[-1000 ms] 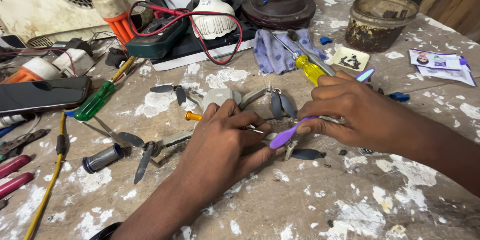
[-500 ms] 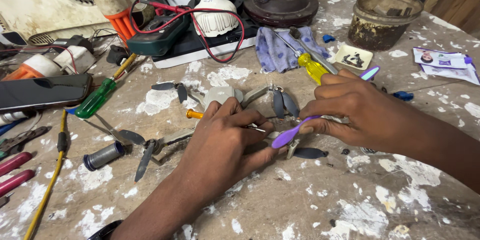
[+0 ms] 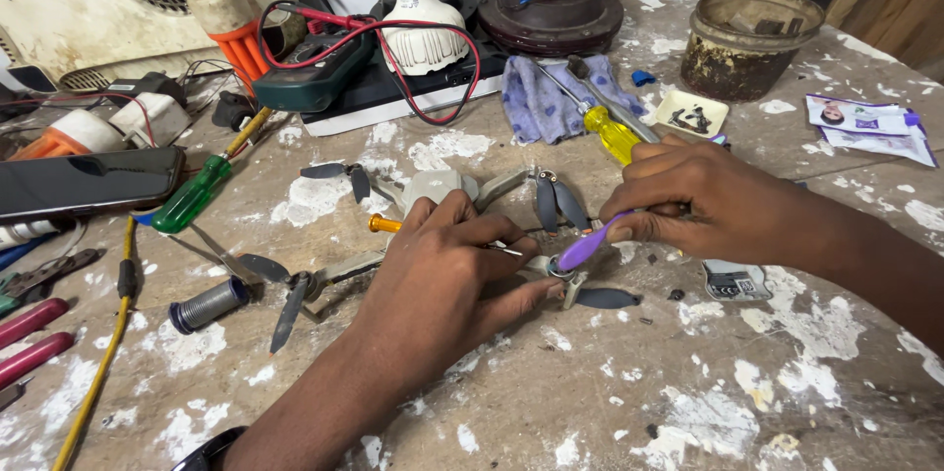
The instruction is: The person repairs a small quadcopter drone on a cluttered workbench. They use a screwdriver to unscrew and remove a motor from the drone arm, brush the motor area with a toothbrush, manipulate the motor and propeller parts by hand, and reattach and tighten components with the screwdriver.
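A small grey folding drone [image 3: 433,186] lies on the paint-spotted table [image 3: 787,392], its dark propellers [image 3: 560,204] spread out. My left hand [image 3: 442,274] lies over the drone's near side and pinches one arm close to a motor. My right hand [image 3: 708,196] grips a purple-handled tool [image 3: 587,243], whose tip sits on that motor just beyond my left fingertips. Another propeller blade [image 3: 605,299] lies flat just below the tip. My hands hide the tool's working end and the motor.
A yellow-handled screwdriver [image 3: 610,132] rests on a blue cloth [image 3: 551,102]. To the left lie a green-handled screwdriver [image 3: 192,196], a phone [image 3: 88,181] and a wire spool [image 3: 206,304]. A multimeter [image 3: 310,68], a bulb [image 3: 423,24] and a rusty pot [image 3: 752,38] stand behind.
Both hands stay on the same drone arm with the purple tool at the motor. Only the view has shifted slightly.
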`<state>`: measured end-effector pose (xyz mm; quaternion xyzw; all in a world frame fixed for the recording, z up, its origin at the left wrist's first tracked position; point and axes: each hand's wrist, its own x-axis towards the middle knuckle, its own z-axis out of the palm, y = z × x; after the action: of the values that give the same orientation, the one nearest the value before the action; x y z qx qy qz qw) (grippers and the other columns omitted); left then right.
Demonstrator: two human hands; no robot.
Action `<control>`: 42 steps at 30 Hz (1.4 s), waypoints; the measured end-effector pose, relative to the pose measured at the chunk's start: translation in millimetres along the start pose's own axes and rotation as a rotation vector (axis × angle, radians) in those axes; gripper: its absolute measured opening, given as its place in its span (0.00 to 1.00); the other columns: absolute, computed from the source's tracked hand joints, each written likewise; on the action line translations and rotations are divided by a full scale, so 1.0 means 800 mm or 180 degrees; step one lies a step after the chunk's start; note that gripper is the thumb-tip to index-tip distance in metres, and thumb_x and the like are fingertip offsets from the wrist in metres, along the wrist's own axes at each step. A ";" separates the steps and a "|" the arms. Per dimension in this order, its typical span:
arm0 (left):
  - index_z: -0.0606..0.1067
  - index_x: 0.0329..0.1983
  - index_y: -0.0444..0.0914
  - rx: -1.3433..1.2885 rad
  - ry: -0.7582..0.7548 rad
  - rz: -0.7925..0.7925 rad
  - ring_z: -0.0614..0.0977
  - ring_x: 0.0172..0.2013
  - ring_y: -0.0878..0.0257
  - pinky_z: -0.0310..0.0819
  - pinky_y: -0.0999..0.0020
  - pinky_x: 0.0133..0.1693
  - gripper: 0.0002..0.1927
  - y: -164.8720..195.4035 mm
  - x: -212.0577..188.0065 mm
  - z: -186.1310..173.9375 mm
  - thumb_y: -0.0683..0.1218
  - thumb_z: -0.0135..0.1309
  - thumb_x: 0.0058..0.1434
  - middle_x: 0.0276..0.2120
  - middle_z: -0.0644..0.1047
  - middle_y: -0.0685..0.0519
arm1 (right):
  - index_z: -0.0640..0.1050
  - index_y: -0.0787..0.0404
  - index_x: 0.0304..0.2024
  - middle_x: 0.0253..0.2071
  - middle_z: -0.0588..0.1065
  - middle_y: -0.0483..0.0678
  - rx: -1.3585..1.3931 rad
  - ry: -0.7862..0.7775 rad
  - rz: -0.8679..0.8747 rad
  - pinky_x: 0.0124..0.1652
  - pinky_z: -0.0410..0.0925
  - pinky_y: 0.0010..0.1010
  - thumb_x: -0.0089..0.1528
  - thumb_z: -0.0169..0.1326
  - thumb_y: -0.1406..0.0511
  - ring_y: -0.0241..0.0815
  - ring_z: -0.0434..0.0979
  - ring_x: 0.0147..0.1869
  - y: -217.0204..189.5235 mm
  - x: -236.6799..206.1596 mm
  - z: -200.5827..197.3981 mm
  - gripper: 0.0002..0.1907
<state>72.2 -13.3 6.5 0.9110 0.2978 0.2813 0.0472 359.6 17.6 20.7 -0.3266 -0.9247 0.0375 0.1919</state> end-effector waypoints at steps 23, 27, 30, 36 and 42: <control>0.86 0.35 0.41 0.0045 0.0018 0.0008 0.76 0.44 0.55 0.67 0.54 0.45 0.17 -0.002 -0.001 0.002 0.58 0.62 0.57 0.43 0.83 0.55 | 0.86 0.52 0.43 0.29 0.80 0.44 0.0066 -0.0471 0.0625 0.41 0.68 0.39 0.59 0.59 0.54 0.39 0.76 0.33 0.011 -0.005 -0.002 0.15; 0.86 0.35 0.41 0.0064 0.0053 0.0034 0.76 0.44 0.55 0.67 0.54 0.45 0.17 0.000 0.001 0.001 0.58 0.63 0.56 0.42 0.83 0.55 | 0.87 0.51 0.45 0.23 0.76 0.46 -0.0216 -0.0464 0.0866 0.43 0.67 0.39 0.59 0.61 0.53 0.40 0.73 0.32 0.010 -0.006 -0.004 0.16; 0.86 0.34 0.41 -0.0002 0.0067 -0.0008 0.76 0.43 0.55 0.67 0.54 0.45 0.17 0.001 0.000 0.000 0.58 0.63 0.56 0.42 0.83 0.55 | 0.85 0.56 0.38 0.28 0.79 0.40 0.0203 -0.0203 0.0043 0.38 0.67 0.37 0.61 0.57 0.56 0.35 0.74 0.34 0.007 -0.006 -0.003 0.13; 0.86 0.33 0.41 0.0072 -0.0044 -0.0053 0.76 0.43 0.56 0.68 0.54 0.45 0.16 0.000 0.000 0.002 0.58 0.63 0.57 0.42 0.83 0.56 | 0.87 0.48 0.45 0.21 0.77 0.44 -0.0515 -0.0694 0.1051 0.43 0.66 0.38 0.58 0.62 0.51 0.39 0.71 0.32 0.004 -0.001 -0.009 0.16; 0.86 0.35 0.42 -0.0010 0.0067 0.0018 0.76 0.44 0.56 0.67 0.55 0.45 0.16 -0.001 -0.001 0.001 0.57 0.63 0.55 0.42 0.83 0.55 | 0.84 0.56 0.36 0.27 0.79 0.40 -0.0063 -0.0115 -0.0117 0.42 0.66 0.40 0.60 0.59 0.55 0.38 0.74 0.36 -0.003 -0.005 -0.006 0.13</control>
<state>71.4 -13.1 5.2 0.9087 0.2953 0.2916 0.0448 363.2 12.7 24.5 -0.3107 -0.9342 0.0307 0.1727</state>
